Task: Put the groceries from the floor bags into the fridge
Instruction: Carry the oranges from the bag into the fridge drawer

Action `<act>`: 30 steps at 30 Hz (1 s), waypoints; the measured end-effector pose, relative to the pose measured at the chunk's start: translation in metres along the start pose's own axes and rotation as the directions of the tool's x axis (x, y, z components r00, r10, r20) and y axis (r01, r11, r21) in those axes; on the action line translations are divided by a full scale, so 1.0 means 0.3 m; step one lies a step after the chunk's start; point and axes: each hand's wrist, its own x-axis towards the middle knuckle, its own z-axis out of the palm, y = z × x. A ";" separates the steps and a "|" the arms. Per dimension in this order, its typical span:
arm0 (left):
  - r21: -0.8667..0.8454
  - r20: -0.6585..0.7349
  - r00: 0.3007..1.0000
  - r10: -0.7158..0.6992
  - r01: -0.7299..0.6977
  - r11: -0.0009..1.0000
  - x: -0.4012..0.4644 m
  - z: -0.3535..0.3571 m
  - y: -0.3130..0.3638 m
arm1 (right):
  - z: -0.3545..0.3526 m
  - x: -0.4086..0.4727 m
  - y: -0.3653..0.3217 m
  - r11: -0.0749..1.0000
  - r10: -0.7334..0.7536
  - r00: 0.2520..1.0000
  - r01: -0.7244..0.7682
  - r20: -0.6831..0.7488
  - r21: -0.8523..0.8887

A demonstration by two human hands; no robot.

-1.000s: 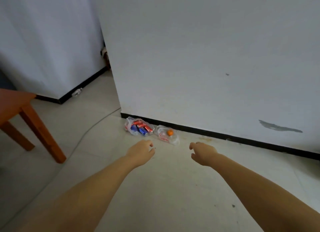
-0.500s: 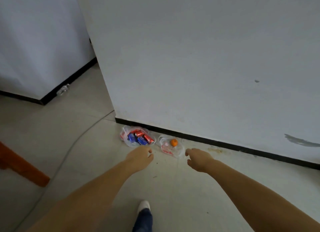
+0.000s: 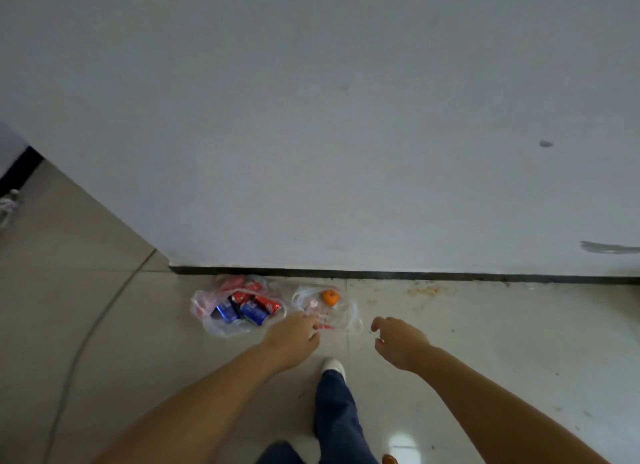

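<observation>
Against the wall's black baseboard (image 3: 381, 275), head view: two clear plastic bags are sitting on the tiled floor (image 3: 485, 342), touching or nearly so. Left bag (image 3: 221, 325) is holding red and blue cans (image 3: 254, 311); right bag (image 3: 346, 319) is holding an orange (image 3: 329, 297) plus some pinkish stuff I can't make out. Left hand (image 3: 294, 339) is reaching forward, fingers loosely curled, tips overlapping the near edge of the right bag; can't tell if it's touching plastic yet, nothing visibly pinched. Right hand (image 3: 401, 342) is hovering just right of that bag, fingers spread and half-curled, holding nothing. One leg in dark trousers with a white shoe (image 3: 333, 365) is stepping toward the bags. A cable (image 3: 86, 342) is running across the floor at left, well apart. No fridge in view. Judgement: step in hand is the approach and first pickup, so the task is barely started, with all groceries looking to be still bagged on the floor. Next move calls for bending lower and gathering each bag by its handles or neck, one per hand, keeping the mouths up so the cans and orange aren't rolling out. Thin film will be slipping and sagging under the cans' weight.
</observation>
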 end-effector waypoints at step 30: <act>0.310 0.226 0.963 0.145 -0.212 0.927 1.827 0.993 -0.823 | 0.995 1.851 0.329 0.923 -0.314 0.942 0.274 -0.117 -0.269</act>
